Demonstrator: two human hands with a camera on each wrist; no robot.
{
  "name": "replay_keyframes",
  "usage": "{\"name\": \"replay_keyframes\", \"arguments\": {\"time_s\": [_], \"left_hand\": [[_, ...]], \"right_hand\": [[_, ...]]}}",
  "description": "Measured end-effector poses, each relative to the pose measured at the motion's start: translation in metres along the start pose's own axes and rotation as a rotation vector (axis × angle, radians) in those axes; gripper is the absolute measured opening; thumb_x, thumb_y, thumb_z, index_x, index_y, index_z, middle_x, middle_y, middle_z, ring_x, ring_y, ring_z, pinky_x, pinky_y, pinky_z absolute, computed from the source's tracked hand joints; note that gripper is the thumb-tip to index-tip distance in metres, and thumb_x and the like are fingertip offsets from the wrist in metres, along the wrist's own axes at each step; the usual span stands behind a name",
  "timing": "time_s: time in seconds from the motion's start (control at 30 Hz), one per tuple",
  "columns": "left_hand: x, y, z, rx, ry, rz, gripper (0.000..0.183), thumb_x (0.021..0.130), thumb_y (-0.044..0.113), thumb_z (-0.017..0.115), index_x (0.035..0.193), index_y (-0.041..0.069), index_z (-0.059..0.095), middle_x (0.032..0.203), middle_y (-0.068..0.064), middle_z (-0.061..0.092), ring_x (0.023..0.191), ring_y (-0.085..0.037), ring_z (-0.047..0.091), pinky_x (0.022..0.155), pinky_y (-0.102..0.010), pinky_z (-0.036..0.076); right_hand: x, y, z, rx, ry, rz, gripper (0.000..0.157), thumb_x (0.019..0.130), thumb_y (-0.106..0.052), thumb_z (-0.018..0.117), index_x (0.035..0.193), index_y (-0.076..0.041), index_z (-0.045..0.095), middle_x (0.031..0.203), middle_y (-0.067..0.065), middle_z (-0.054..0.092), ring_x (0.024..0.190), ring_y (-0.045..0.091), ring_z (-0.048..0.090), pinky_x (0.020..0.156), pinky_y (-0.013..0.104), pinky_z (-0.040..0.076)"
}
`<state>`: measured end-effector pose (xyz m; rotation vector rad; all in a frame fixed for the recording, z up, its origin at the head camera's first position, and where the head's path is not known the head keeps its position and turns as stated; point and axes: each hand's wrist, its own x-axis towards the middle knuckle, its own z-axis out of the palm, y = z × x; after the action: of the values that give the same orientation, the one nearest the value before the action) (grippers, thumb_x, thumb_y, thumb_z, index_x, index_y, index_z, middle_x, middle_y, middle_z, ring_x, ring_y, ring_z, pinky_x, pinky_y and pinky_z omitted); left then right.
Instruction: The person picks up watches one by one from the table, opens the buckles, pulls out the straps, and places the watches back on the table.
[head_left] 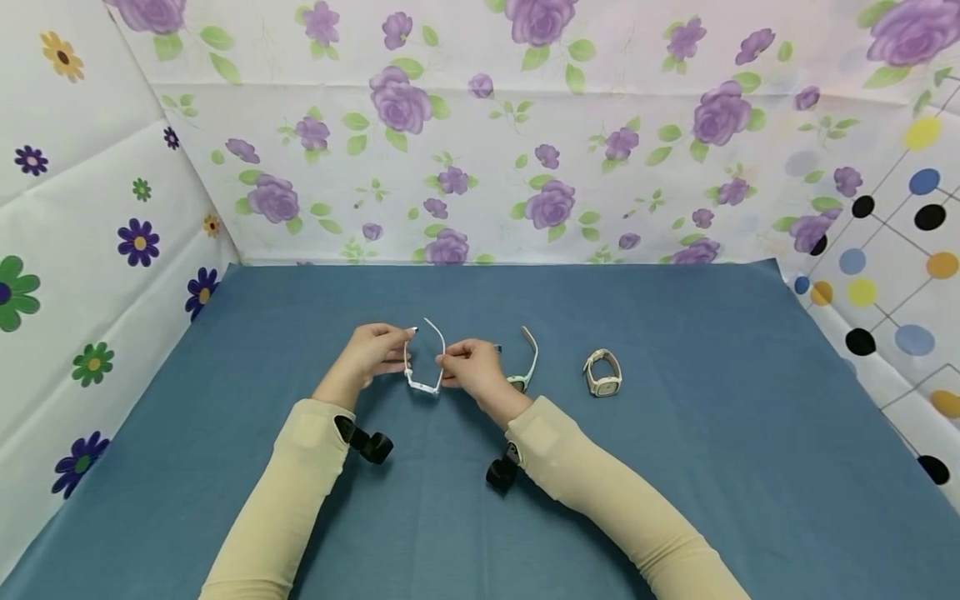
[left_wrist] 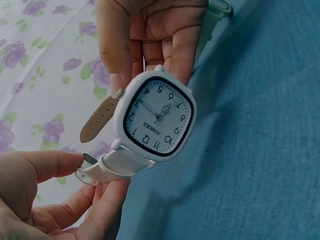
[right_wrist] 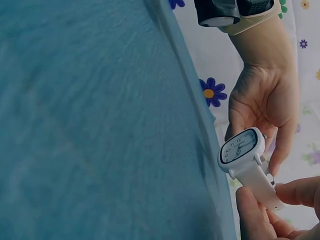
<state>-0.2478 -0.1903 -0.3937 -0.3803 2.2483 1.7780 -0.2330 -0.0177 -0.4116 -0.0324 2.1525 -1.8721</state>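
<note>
A white wristwatch (head_left: 424, 387) with a rounded square dial is held up by its two straps, its buckle undone. My left hand (head_left: 372, 348) pinches the buckle strap between thumb and fingers; in the left wrist view the buckle (left_wrist: 86, 176) sits right at the fingertips. From the other side my right hand (head_left: 474, 367) pinches the strap with the holes, whose tan inner face (left_wrist: 100, 119) shows. The watch dial (right_wrist: 241, 147) faces away from my left fingers in the right wrist view. Behind my right hand lies a pale green wristwatch (head_left: 534, 354), partly hidden by that hand.
A beige wristwatch (head_left: 604, 385) with its strap closed in a loop stands to the right. Everything rests on a blue cloth (head_left: 675, 483). A flowered backdrop (head_left: 480, 167) rises behind, with patterned sheets at both sides. Black cameras (head_left: 375, 447) stick out from both wrists.
</note>
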Motion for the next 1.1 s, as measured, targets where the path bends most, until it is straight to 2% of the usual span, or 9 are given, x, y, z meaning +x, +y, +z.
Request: {"name": "replay_keyframes", "arguments": {"time_s": [0.13,0.33,0.6,0.83,1.1], "left_hand": [[0.0023,0.0,0.0021,0.03,-0.004,0.005,0.041,0.097,0.024,0.055,0.125,-0.006,0.053,0.114,-0.018,0.052,0.108,-0.03,0.06,0.082,-0.029,0.057],[0.0039,0.0017,0.004,0.059,0.012,0.014,0.04,0.097,0.026,0.056,0.121,-0.006,0.056,0.104,-0.012,0.054,0.097,-0.023,0.063,0.08,-0.028,0.058],[0.0038,0.0013,0.0046,0.073,0.029,-0.005,0.04,0.096,0.024,0.058,0.123,-0.005,0.056,0.115,-0.018,0.057,0.1,-0.023,0.061,0.084,-0.031,0.057],[0.0039,-0.0022,0.0062,0.078,0.036,-0.001,0.039,0.094,0.008,0.059,0.128,-0.008,0.051,0.126,-0.026,0.054,0.114,-0.036,0.058,0.094,-0.04,0.053],[0.0043,-0.0034,0.0082,0.098,0.039,0.021,0.039,0.092,0.003,0.06,0.128,-0.009,0.051,0.127,-0.028,0.054,0.116,-0.038,0.057,0.094,-0.041,0.052]], "right_hand": [[0.002,0.0029,0.0001,0.002,0.016,0.0,0.027,0.093,-0.008,0.06,0.115,0.008,0.06,0.101,0.021,0.064,0.078,0.026,0.069,0.073,0.032,0.059],[0.0037,0.0007,0.0014,-0.008,0.029,0.0,0.025,0.093,-0.008,0.06,0.113,0.007,0.061,0.101,0.022,0.064,0.079,0.026,0.069,0.073,0.031,0.059],[0.0039,0.0003,0.002,-0.036,0.053,0.011,0.024,0.094,-0.009,0.06,0.112,0.006,0.063,0.103,0.021,0.065,0.081,0.027,0.069,0.073,0.03,0.059],[0.0055,0.0034,0.0024,-0.051,0.057,0.022,0.025,0.094,-0.008,0.06,0.114,0.007,0.061,0.104,0.022,0.065,0.081,0.027,0.068,0.071,0.029,0.059],[0.0058,0.0036,0.0027,-0.097,0.062,0.038,0.023,0.093,-0.008,0.061,0.112,0.005,0.061,0.104,0.02,0.067,0.083,0.027,0.069,0.07,0.029,0.059]]}}
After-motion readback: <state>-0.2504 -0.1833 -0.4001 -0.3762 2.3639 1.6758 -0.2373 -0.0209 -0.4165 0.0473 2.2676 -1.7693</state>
